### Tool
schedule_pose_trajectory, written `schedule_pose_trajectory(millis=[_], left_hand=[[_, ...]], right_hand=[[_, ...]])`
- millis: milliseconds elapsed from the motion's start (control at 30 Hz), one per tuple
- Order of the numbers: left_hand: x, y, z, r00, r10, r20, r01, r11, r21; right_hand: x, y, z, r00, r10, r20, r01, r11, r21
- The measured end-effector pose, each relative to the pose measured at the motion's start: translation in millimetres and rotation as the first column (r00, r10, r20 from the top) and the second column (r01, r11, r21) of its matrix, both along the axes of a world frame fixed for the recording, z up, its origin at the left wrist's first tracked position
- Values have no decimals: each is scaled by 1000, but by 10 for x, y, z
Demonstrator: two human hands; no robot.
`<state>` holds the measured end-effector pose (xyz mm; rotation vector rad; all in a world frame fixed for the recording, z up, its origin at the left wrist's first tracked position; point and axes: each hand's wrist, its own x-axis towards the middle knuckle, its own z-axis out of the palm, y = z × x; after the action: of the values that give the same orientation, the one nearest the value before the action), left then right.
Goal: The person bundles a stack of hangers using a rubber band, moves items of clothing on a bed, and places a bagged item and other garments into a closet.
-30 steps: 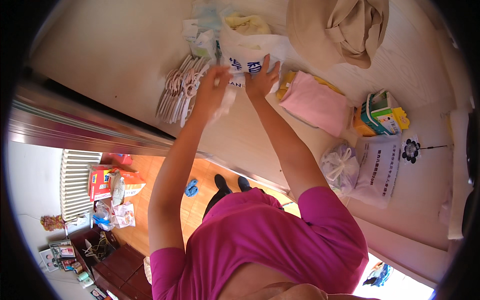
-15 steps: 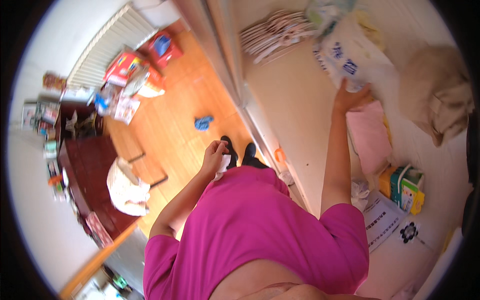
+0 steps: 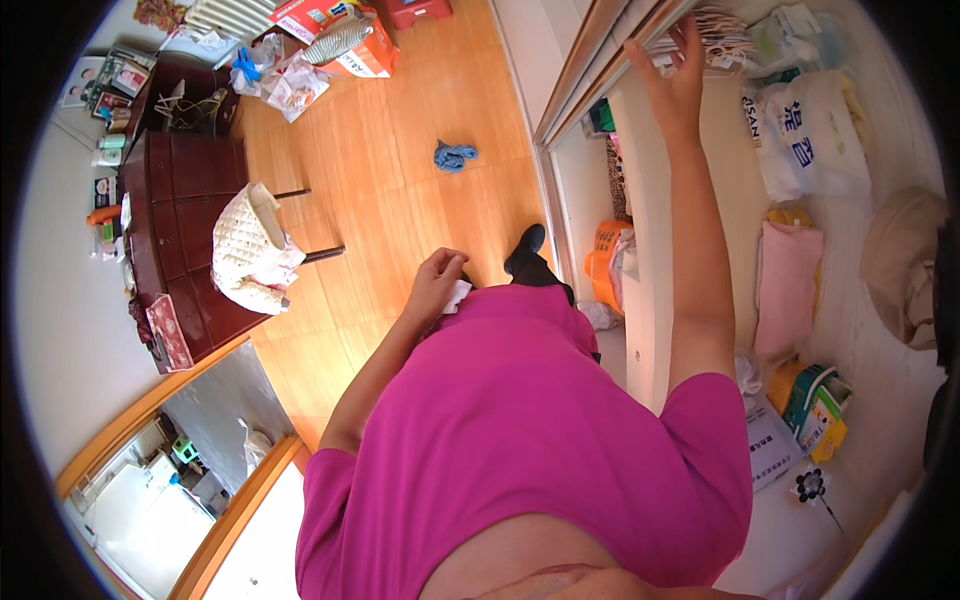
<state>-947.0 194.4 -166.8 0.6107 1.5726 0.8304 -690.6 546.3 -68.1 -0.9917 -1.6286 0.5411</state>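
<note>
My left hand (image 3: 437, 283) is curled in front of my pink shirt, closed on a small white piece of paper or cloth (image 3: 457, 296). Reaching up over a shelf (image 3: 735, 190), my right hand (image 3: 678, 80) has its thumb and fingers apart, beside the sliding-door edge (image 3: 612, 70). Whether it touches that edge I cannot tell. Partly behind its fingers lies a stack of pale hangers (image 3: 722, 40). Farther right on the shelf are a white plastic bag (image 3: 805, 140) with blue print and a folded pink cloth (image 3: 788, 285).
An orange basket (image 3: 602, 268) sits below the shelf beside my foot. A crumpled blue cloth (image 3: 455, 156) lies on the wooden floor. At left, a cream quilted jacket (image 3: 243, 245) hangs over a chair by a dark red dresser (image 3: 180, 200). A beige fabric item (image 3: 900, 270) is at far right.
My right hand has left the white bag and pink cloth and moved up and left to the door edge. The view has turned, showing more beneath the shelf. My left hand still holds the white piece.
</note>
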Motion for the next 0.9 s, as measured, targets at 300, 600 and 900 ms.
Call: schedule_pose_trajectory(millis=[300, 600, 900], left_hand=[[-927, -1223, -292, 947, 312, -83, -316, 947, -49], [-1409, -1708, -627, 955, 290, -55, -294, 953, -74], [-1651, -1818, -752, 970, 239, -37, -242, 966, -93]], right_hand=[[-65, 270, -286, 933, -237, 270, 270, 958, -92], [66, -398, -184, 937, -258, 237, 285, 955, -87], [561, -1690, -199, 862, -423, 279, 485, 850, -208]])
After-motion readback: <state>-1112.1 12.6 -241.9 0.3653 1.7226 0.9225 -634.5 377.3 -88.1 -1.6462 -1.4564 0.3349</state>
